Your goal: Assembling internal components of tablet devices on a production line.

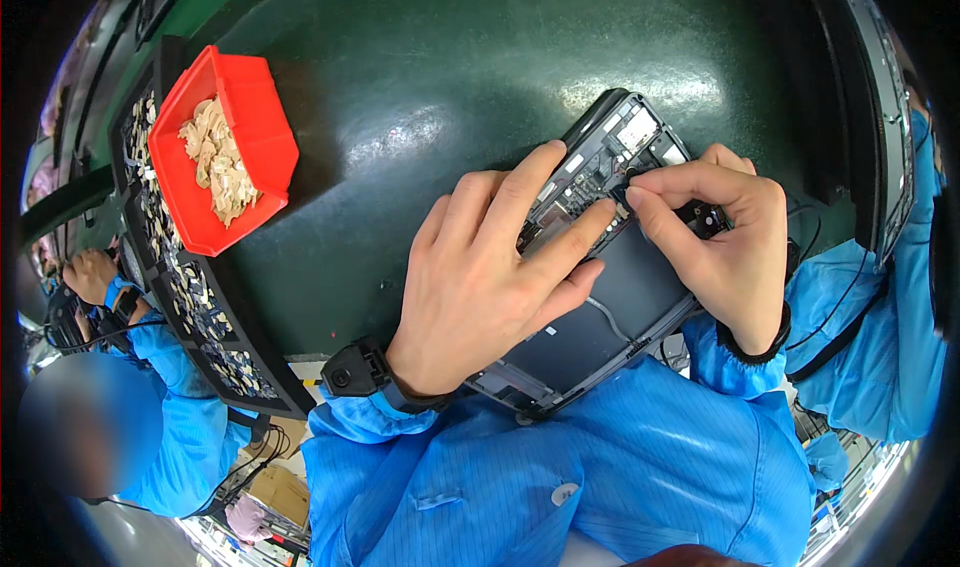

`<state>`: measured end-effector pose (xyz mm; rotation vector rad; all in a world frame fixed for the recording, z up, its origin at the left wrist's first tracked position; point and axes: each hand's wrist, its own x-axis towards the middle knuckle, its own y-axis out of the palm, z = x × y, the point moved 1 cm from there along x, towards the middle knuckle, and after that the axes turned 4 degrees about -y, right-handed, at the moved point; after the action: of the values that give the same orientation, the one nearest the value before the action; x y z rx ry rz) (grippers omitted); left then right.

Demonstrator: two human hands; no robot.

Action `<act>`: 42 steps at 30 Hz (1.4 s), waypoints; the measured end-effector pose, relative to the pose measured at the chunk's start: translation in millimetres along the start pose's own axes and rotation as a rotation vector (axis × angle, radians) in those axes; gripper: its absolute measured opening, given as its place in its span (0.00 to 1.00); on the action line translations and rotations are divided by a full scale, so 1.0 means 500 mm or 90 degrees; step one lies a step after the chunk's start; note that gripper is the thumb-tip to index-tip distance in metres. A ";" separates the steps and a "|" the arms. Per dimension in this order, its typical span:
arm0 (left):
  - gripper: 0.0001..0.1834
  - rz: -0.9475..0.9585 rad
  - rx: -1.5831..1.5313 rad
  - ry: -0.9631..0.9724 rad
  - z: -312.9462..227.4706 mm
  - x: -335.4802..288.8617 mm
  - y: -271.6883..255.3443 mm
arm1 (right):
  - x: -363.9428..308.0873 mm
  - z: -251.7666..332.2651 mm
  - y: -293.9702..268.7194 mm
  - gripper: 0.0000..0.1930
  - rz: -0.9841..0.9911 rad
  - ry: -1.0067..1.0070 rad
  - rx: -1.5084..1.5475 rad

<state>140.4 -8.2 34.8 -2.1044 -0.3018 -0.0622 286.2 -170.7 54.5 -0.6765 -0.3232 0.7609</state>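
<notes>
An opened laptop base [650, 279] lies tilted at the near edge of the green table, its inside facing up, with a circuit board [572, 189] exposed along the far part. My left hand [485, 262] rests over its left side, fingers spread, with the index fingertip touching the board near the middle. From the right, my right hand [735, 232] reaches over the board, its thumb and index finger pinched together beside that fingertip. Whatever sits in the pinch is too small and covered to name. A grey cable [605, 317] runs across the base's near part.
A red bin [268, 132] with crumpled tan scraps [222, 162] stands at the left. Beside it, a long black compartment tray [265, 332] holds many small parts. A dark upright frame [855, 97] borders the right side. A co-worker in blue [190, 462] is at the lower left.
</notes>
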 end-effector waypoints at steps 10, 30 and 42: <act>0.27 0.004 -0.008 -0.003 0.001 0.001 -0.003 | -0.003 0.000 0.002 0.05 0.008 0.005 -0.024; 0.26 -0.029 -0.001 0.016 0.005 0.002 0.000 | 0.007 -0.001 0.004 0.05 0.028 -0.024 -0.033; 0.25 -0.047 0.079 -0.009 -0.027 0.010 -0.004 | 0.007 0.001 -0.016 0.11 0.053 0.049 0.139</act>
<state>145.9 -17.8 44.6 -1.9717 -0.3822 -0.0705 292.5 -172.2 60.4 -0.5132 -0.1394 0.8334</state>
